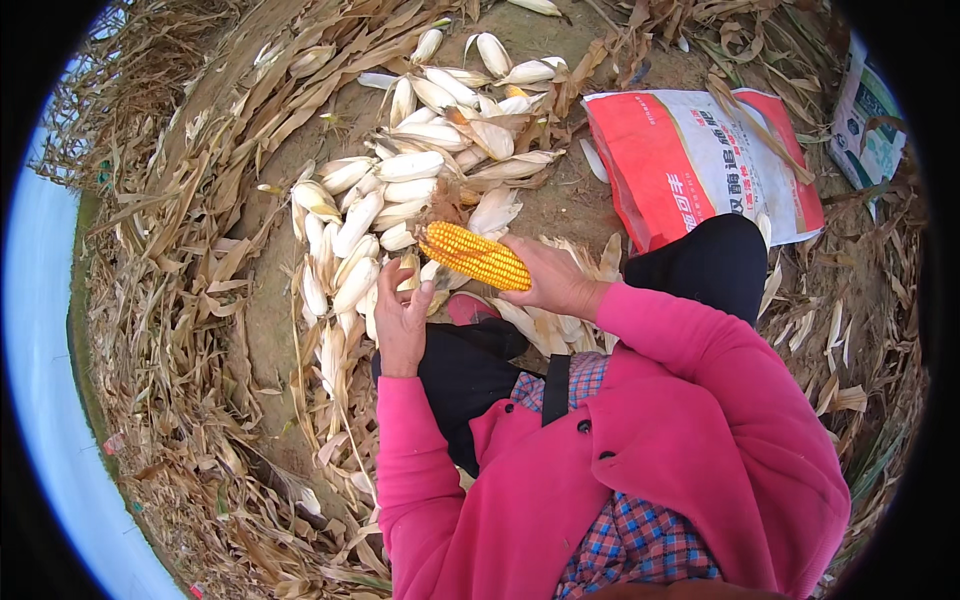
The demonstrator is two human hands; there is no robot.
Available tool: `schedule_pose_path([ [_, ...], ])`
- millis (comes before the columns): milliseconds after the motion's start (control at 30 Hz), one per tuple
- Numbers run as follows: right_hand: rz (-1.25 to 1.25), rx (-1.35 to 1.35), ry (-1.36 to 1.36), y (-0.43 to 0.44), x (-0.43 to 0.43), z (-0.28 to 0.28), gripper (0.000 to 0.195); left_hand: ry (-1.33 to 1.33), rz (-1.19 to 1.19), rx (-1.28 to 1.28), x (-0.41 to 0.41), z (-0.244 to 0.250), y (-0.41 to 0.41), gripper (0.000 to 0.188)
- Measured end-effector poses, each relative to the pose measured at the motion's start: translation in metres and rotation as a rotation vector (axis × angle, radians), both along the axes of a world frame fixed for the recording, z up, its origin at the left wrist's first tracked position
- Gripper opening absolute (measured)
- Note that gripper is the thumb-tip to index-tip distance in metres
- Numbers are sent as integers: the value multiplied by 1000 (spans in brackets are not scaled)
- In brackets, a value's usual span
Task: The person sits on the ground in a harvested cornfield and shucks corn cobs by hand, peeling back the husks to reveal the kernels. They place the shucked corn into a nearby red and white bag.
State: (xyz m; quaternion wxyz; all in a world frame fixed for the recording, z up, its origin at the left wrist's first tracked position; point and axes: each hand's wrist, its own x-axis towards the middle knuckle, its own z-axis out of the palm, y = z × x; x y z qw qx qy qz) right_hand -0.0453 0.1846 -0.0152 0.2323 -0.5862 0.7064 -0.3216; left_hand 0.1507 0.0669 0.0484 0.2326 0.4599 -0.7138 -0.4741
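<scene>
A bare yellow corn cob [475, 256] is gripped at its near right end by my right hand [551, 276]. Brown silk strands cling to its kernels. My left hand [402, 315] is raised to the left of the cob, fingers apart and holding nothing. Beyond both hands lies a heap of corn ears in pale husks [409, 166], with a patch of brown corn silk [452, 201] just past the cob's tip. Loose peeled husks [551, 328] lie on the ground below my right hand.
To the right lies a red and white printed woven sack [705, 161], and past it a green and white bag [870, 124]. Dry corn stalks and leaves [180, 337] cover the ground at the left. My pink shoe [471, 308] is close beneath the cob.
</scene>
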Motion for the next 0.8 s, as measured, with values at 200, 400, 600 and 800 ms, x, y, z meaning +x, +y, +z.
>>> schedule_pose_path([
  [200, 6, -59, 264, 10, -5, 14, 70, -51, 5, -36, -28, -19, 14, 35],
  [400, 62, -134, 336, 16, -1, 11, 70, 179, 90, 125, -14, -25, 24, 26],
  [600, 117, -174, 328, 16, 5, 12, 69, 999, 336, 269, 19, -11, 13, 13],
  [800, 208, -243, 333, 18, 16, 15, 66, 528, 231, 405, 28, -8, 12, 17],
])
